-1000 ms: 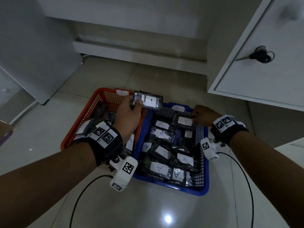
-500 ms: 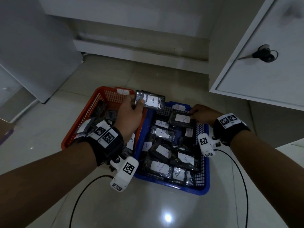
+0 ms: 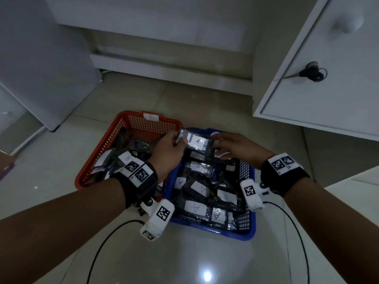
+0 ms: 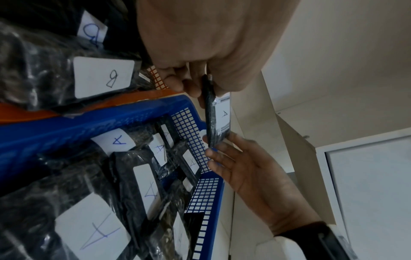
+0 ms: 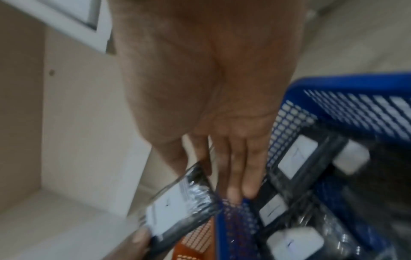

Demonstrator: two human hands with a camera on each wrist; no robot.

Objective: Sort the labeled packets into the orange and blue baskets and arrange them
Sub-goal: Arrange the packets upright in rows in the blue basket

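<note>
An orange basket (image 3: 127, 128) tagged B sits on the floor, touching a blue basket (image 3: 249, 230) on its right. Dark wrapped packets (image 3: 196, 208) with white A labels fill the blue one, and B packets (image 4: 102, 77) lie in the orange one. My left hand (image 3: 178, 138) pinches the left end of an A packet (image 3: 198, 141), held level above the blue basket's far rim. My right hand (image 3: 215, 144) has that packet's right end between thumb and straight fingers. The left wrist view shows the packet (image 4: 211, 116) edge-on between both hands.
A white cabinet door (image 3: 328, 89) with a black knob hangs open at the right, above the floor. A white panel (image 3: 41, 68) leans at the left. Two black cables (image 3: 106, 240) trail from my wrists across the glossy floor in front of the baskets.
My left hand has carried the A packet to the right, over the blue basket's far edge. My right hand has left the packets in the basket and come up to the held packet's right end.
</note>
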